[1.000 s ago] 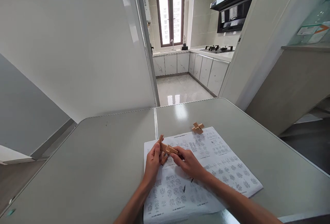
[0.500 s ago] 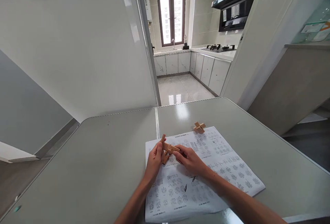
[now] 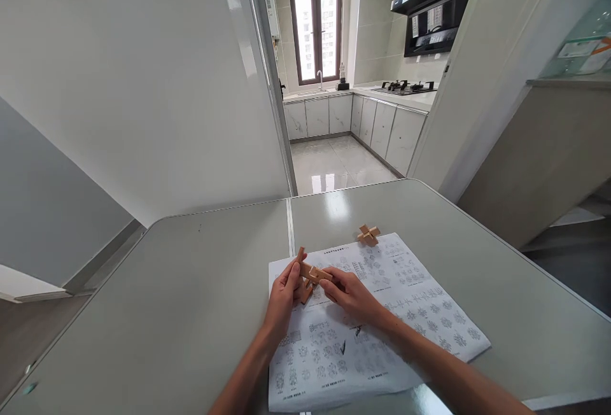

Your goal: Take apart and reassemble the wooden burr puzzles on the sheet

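Observation:
Between my two hands is a small group of notched wooden puzzle pieces [image 3: 308, 270], held just over a printed sheet. My left hand [image 3: 285, 289] pinches the left side, where one stick points up past the fingertips. My right hand [image 3: 347, 291] has its thumb and fingers closed on the right end of a crosswise wooden piece. Another notched piece hangs low beside the left fingers. How the pieces lock together is partly hidden by my fingers. Beneath lies the instruction sheet [image 3: 329, 345], covered in small puzzle diagrams and two dark tick marks.
A cross-shaped wooden puzzle [image 3: 368, 235] rests at the sheet's far edge. The grey table [image 3: 200, 313] has a seam [image 3: 290, 227] down its middle. A white wall panel [image 3: 191, 116] stands beyond its left half, and a kitchen opens behind.
Both hands keep nearly the same grip on the wooden pieces. The whole view has shifted very slightly; little else differs.

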Demonstrator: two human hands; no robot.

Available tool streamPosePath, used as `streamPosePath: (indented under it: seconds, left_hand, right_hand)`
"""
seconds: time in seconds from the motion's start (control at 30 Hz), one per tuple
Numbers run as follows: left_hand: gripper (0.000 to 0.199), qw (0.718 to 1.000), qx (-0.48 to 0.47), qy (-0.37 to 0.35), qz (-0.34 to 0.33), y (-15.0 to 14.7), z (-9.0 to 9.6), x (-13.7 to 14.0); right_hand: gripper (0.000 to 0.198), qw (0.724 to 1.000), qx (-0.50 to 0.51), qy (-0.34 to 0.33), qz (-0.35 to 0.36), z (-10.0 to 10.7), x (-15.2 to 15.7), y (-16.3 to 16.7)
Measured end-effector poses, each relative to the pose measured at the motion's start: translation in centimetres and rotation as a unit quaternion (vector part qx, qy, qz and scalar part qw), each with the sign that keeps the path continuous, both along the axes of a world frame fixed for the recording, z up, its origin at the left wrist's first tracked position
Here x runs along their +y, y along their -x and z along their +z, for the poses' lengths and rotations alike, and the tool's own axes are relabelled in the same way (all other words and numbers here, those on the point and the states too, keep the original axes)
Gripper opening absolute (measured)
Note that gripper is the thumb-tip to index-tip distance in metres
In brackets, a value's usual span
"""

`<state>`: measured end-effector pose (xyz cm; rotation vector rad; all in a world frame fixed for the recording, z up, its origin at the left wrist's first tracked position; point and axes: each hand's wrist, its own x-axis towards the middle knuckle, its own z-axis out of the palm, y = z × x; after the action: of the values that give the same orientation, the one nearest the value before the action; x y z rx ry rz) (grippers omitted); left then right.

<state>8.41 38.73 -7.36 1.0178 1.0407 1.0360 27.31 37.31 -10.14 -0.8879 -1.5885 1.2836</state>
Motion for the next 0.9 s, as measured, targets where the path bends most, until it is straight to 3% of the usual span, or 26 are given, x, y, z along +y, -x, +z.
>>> streamPosePath:
  seconds: [0.2,0.53,0.9]
  left_hand:
    - [0.071,0.999,-0.005,0.003,-0.033,0.4,0.4,0.0]
    - [0.070,0.999,-0.044,-0.005,0.006,-0.3,-0.5,-0.3]
    - [0.069,1.000,-0.023,-0.005,-0.016,-0.2,0.1,-0.3]
  right_hand:
    - [0.036,1.000,-0.010,-0.004,-0.007,0.1,0.0,0.0]
    - [0.037,0.999,-0.010,-0.011,-0.036,-0.4,-0.5,1.0]
    - [0.039,1.000,-0.008,-0.008,-0.028,-0.2,-0.6,0.8]
